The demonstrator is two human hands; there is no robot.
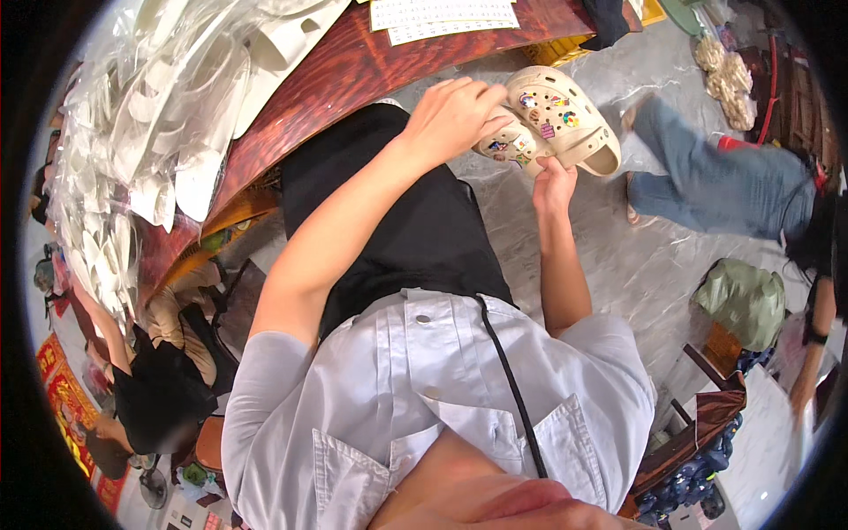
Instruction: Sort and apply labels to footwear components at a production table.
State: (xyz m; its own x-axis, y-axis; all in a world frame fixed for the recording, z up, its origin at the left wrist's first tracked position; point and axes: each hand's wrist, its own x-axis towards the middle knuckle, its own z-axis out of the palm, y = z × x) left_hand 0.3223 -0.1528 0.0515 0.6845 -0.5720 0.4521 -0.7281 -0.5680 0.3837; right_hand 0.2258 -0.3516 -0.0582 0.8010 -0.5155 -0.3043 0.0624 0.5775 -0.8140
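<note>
I hold a pair of cream foam clogs [565, 115] studded with small colourful charms, out in front of my black trousers. My left hand [455, 115] grips the nearer clog from the left, fingers curled over its toe. My right hand [555, 181] supports the clogs from underneath, thumb and fingers closed on the lower edge. The upper clog shows its charm-covered top; the second one is partly hidden behind my left hand.
A dark red wooden table [336, 71] stands to the left, heaped with clear bags of white clogs [168, 115] and printed sheets [442, 16]. A person in jeans [733, 185] moves on the grey marble floor at right. Another person [159, 380] sits lower left. A green bag [746, 300] lies right.
</note>
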